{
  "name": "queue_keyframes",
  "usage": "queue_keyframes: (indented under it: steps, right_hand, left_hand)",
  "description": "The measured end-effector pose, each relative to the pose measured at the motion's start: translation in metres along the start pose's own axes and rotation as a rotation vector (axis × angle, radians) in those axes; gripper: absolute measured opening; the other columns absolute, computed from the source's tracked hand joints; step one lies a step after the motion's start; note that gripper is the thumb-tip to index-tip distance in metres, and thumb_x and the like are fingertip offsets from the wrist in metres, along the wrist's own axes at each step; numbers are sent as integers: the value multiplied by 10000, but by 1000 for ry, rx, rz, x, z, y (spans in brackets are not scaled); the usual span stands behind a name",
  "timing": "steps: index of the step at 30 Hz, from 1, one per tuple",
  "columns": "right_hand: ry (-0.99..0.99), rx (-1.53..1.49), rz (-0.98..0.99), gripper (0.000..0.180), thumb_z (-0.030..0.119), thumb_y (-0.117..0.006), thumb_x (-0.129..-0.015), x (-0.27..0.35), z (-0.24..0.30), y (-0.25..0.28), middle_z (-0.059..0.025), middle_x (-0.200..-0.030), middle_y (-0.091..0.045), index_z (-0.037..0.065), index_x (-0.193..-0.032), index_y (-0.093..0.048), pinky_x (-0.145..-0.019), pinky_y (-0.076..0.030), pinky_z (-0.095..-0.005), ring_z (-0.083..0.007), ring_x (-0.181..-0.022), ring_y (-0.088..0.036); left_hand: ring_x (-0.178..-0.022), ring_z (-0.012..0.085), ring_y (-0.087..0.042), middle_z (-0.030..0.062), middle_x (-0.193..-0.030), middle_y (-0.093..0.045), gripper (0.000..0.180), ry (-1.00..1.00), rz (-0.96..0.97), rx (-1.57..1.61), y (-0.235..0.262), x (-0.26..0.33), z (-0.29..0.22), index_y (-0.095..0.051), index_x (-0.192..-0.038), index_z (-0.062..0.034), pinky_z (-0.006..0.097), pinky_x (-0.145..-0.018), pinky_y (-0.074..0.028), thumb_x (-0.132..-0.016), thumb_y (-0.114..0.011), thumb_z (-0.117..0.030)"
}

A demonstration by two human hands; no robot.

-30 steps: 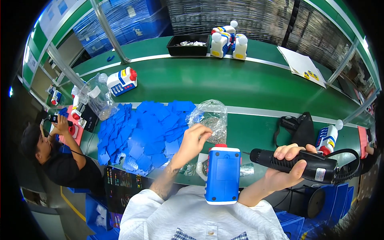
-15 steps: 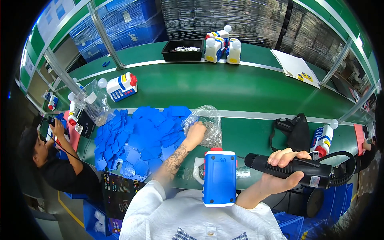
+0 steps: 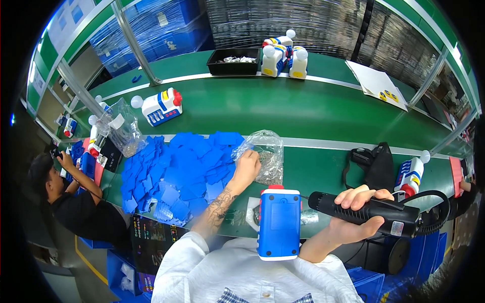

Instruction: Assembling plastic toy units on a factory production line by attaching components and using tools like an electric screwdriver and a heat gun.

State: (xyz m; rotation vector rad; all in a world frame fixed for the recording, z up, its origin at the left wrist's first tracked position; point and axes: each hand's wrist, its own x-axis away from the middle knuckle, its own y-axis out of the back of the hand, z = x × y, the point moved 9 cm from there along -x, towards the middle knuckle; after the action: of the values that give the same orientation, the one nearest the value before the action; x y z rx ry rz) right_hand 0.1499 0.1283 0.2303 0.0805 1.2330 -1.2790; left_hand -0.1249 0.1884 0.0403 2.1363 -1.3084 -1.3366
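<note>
My left hand (image 3: pixel 247 168) is over a clear plastic bag (image 3: pixel 272 160) of small metal pieces, probably screws. Its fingers are pinched together at the bag's opening, and whatever is between them is hidden. My right hand (image 3: pixel 361 204) grips a black corded electric screwdriver (image 3: pixel 379 214), its tip pointing left. Between my forearms a blue-and-white toy bottle-shaped casing (image 3: pixel 279 222) stands against my front, red cap upward and blue back panel facing up. The screwdriver's tip is just right of it, apart from it.
A heap of blue plastic plates (image 3: pixel 177 171) covers the bench left of the bag. A similar casing (image 3: pixel 162 107) lies on the green conveyor (image 3: pixel 242 103). A black pouch (image 3: pixel 373 166) and another casing (image 3: pixel 410 175) lie at right. A co-worker (image 3: pixel 76 197) sits at left.
The casing on the conveyor has shifted slightly right. My left hand's fingers have moved a little at the bag. My right hand keeps its place. The co-worker's arms have moved.
</note>
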Motion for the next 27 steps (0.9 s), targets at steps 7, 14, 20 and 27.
queue_keyframes:
  steps: [7, 14, 20, 27]
  right_hand:
    - [-6, 3, 29, 466, 385, -546, -886, 1, -5, -6, -126, -687, -516, 10, -1096, -365, -503, -513, -370, -238, -614, -536]
    - [29, 101, -10, 506, 520, -499, -865, 3, -1, -22, -43, -614, -447, 55, -1028, -386, -418, -455, -264, -143, -519, -476]
    - [40, 79, 34, 513, 511, -520, -859, 7, -1, -33, -50, -618, -458, 49, -1032, -381, -413, -470, -271, -145, -522, -483]
    - [19, 87, 23, 524, 519, -525, -857, 9, -6, -36, -52, -630, -463, 50, -1042, -382, -418, -475, -276, -144, -532, -486]
  left_hand:
    - [-668, 169, -630, 97, -752, -633, 84, 116, 31, 382, 37, 6, -39, -570, -755, 12, 272, -616, -507, -734, -651, 18]
    - [-856, 177, -633, 135, -923, -622, 322, 200, 139, 917, 50, 29, -80, -515, -1051, 54, 295, -765, -533, -762, -654, 84]
    - [-817, 185, -656, 121, -844, -660, 363, -57, 141, 630, 74, 25, -118, -555, -1046, 19, 305, -724, -524, -715, -700, 52]
    - [-751, 209, -636, 99, -805, -656, 360, -157, 43, 640, 86, 24, -133, -594, -1030, -11, 298, -663, -512, -692, -696, 61]
